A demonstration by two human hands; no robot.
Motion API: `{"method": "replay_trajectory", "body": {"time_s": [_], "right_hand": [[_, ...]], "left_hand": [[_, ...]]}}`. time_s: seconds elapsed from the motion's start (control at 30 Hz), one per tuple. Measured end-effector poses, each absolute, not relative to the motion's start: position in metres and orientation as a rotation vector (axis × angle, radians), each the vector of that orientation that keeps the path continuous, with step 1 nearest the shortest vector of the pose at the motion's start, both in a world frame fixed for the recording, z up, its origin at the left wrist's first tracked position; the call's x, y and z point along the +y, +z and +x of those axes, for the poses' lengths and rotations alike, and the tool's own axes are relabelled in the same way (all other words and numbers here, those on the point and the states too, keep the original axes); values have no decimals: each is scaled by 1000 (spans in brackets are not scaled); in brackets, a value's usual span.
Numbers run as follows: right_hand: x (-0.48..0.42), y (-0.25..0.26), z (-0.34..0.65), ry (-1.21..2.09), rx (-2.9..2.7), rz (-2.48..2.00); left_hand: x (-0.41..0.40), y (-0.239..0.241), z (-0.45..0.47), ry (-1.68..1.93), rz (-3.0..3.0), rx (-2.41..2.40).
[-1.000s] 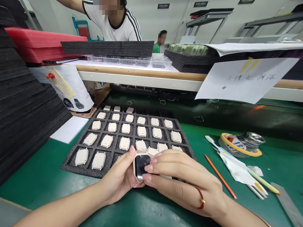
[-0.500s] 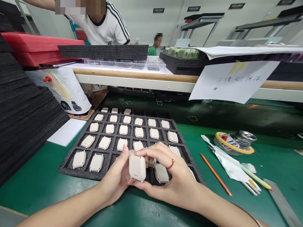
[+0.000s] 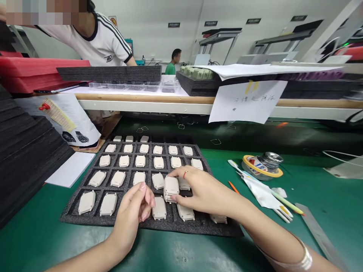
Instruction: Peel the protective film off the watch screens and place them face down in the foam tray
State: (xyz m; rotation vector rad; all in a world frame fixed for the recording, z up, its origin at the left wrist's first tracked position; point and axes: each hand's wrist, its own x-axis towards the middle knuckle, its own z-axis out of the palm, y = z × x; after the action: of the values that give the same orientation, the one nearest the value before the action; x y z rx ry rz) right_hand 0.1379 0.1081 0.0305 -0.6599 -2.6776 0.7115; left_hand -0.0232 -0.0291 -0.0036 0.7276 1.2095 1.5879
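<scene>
A black foam tray with square compartments lies on the green bench, holding rows of beige watch cases. Between the thumb and fingers of my right hand is a beige watch case, held over the tray's right-middle part. It overlaps what seems to be another case beneath. My left hand hovers above the front of the tray, fingers curled toward the thumb, and nothing shows in it. Just right of that hand another watch case lies in the front row.
Right of the tray lie an orange stick, a toothbrush, a white cloth, a glass jar with a metal top and a steel ruler. Black foam sheets are stacked left. A shelf spans behind; a co-worker stands beyond.
My hands have parted. The right has carried the watch case forward over the tray; the left has let go of it and drawn slightly left. The view has shifted to the right.
</scene>
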Motion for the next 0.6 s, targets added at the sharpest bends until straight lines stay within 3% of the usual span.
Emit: {"method": "replay_trajectory", "body": {"time_s": [0.1,0.27,0.33,0.47,0.6], "right_hand": [[108,34,135,720,-2800,-672],[100,44,115,442,-3048,-731],[97,48,109,378,-3111,-714],[103,57,99,321,-3158,-692],[141,67,74,308,-3043,-792]], "left_hand": [[-36,-9,-21,1527,1151,1342],[-35,-30,-11,863,2416,1267],[-30,-40,-10,784,2738,1232],[-22,-59,-14,850,2869,1109],[-16,-77,-19,955,2493,979]]}}
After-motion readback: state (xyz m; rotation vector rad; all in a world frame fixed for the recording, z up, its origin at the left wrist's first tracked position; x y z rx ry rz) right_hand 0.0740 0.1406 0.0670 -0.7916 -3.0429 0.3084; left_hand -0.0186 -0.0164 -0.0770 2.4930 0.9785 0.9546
